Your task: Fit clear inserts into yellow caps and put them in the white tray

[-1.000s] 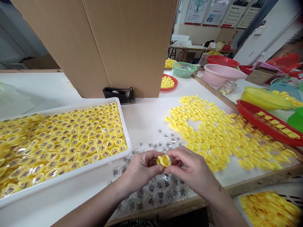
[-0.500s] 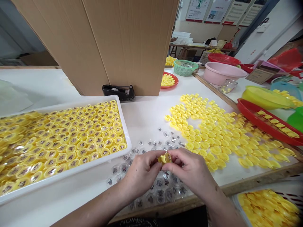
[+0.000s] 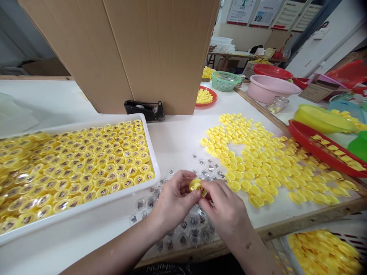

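Both hands are raised over the white table, holding a small yellow plastic flip cap between them. My left hand grips its left side, and the fingers of my right hand pinch its right side. Part of the cap is hidden by my fingers. Round clear plastic discs with a dark print lie scattered beneath and beyond my hands. To the left, a white plastic tray is packed with yellow caps with printed inserts. Loose yellow caps spread out to the right.
A tall cardboard sheet stands behind a black tape dispenser. Along the right are a red tray, pink basin, and green basket. A crate of yellow caps sits at the lower right, below the table edge.
My hands have turned the cap, which now sits slightly higher and to the left. My left fingers have moved up around it. The view has shifted slightly.
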### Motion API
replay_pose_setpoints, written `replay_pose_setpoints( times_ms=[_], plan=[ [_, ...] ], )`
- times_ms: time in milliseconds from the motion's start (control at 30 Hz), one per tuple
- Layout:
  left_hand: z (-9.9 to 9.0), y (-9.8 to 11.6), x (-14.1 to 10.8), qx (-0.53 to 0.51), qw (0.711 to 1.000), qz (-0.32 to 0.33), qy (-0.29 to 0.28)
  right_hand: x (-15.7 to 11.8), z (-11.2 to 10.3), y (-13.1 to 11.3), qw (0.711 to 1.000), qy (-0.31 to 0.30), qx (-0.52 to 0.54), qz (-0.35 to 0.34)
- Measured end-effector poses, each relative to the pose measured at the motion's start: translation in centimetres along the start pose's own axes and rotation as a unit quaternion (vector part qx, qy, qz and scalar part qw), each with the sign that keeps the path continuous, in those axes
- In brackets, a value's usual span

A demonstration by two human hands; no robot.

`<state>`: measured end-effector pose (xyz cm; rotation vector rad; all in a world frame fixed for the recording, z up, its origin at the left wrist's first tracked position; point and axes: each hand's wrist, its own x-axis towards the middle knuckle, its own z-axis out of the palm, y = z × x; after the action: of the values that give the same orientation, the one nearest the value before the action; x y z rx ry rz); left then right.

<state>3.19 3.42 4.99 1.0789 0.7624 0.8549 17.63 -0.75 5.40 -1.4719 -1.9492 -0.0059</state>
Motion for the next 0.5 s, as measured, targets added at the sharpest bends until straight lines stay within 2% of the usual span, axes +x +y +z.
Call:
replay_pose_setpoints(
  times_ms=[100,267,400,500],
  plan=[
    [-0.4,0.2,0.1,-0.014,1.0,-0.021,-0.011,0.0,-0.2,0.5,0.99,-0.019,0.127,0.052],
    [-1.3,0.1,-0.3,0.114,0.993,0.019,-0.032,-0.1,-0.3,1.6,0.927,-0.075,0.327,0.168],
    [-1.7,-0.7,-0.5,0.183,0.98,0.082,-0.018,-0.4,0.3,1.6,0.889,-0.091,0.395,0.212],
    [-1.8,-0.5,-0.6,0.248,0.963,0.105,-0.021,-0.8,0.7,1.4,0.891,-0.064,0.401,0.201]
  ],
)
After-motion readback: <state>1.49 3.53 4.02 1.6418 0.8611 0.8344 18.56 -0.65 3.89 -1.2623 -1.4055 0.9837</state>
